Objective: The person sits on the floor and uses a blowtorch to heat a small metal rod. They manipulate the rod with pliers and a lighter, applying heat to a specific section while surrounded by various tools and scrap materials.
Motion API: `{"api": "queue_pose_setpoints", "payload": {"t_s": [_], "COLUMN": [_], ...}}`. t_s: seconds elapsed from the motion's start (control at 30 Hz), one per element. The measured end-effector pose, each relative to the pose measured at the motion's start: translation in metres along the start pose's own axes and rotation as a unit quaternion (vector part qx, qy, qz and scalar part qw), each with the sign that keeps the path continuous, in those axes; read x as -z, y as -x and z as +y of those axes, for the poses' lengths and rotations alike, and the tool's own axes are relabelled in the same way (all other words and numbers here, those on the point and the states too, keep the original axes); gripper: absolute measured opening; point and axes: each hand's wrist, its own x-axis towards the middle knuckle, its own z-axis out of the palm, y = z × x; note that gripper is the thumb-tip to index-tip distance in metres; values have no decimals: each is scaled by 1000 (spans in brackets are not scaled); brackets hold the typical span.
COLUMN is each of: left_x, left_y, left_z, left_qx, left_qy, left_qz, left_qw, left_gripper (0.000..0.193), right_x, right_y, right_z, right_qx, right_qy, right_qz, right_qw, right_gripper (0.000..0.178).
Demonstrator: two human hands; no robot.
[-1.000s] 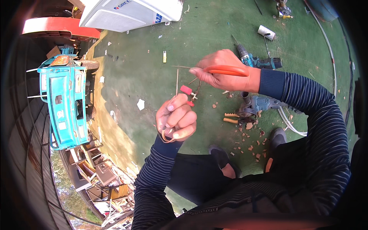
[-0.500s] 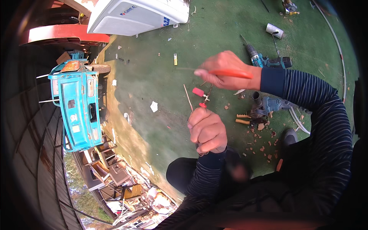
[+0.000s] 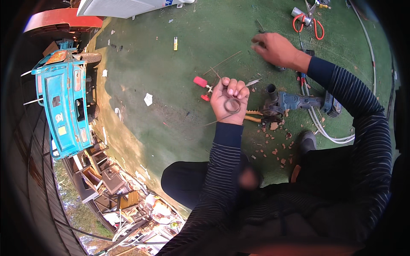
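We logged the left hand [image 3: 229, 102] raised palm-up over the green floor covering [image 3: 171, 85], fingers curled in around a small coiled loop of thin grey wire [image 3: 232, 106] lying against the palm, with one loose end trailing down and to the left past the wrist. The loop sat wholly inside that hand, well apart from the right hand [image 3: 277, 49]. We noted the right hand stretched out ahead and to the right, fingers bent down toward the floor near a thin dark rod-like piece [image 3: 259, 25]; whether it gripped anything we could not tell. Just beyond the left hand's fingertips lay a small red-handled valve fitting [image 3: 203, 85] on the floor. To the right of the left hand lay a blue and black cordless power tool [image 3: 294, 102], with yellow-handled pliers [image 3: 254, 116] beside it and reddish chips [image 3: 273, 141] scattered nearby. Red-handled cutters [image 3: 309, 19] lay farther off, beyond the right hand, and white cable [image 3: 329, 134] curved along the right
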Motion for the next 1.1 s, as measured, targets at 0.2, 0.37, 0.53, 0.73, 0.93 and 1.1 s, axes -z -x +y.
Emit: {"api": "queue_pose_setpoints", "payload": {"t_s": [0.2,0.37,0.53,0.73,0.93,1.1], "left_x": [31,52,165,164,130,96], "left_y": [-37,-42,-69,-81,-81,-91], "left_z": [-31,-17,58,125,119,83], "left_qx": [-31,-15,-259,-51,-28,-150], "left_qy": [-208,-413,-697,-766,-860,-887], "left_qz": [150,226,423,469,389,327], "left_qw": [966,882,518,438,328,289], "left_gripper": [32,45,37,85,47,40], "right_x": [-63,-67,1,49,12,8], "right_y": [-8,-41,-109,-102,-43,-33], "right_z": [-60,-54,8,15,28,46], "right_qx": [-289,-316,-272,29,195,188], "right_qy": [-447,-493,-521,-288,46,87], "right_qz": [-260,-137,24,184,73,8], "right_qw": [806,799,809,939,977,978], "right_gripper": [32,26,18,20,17,16]}}
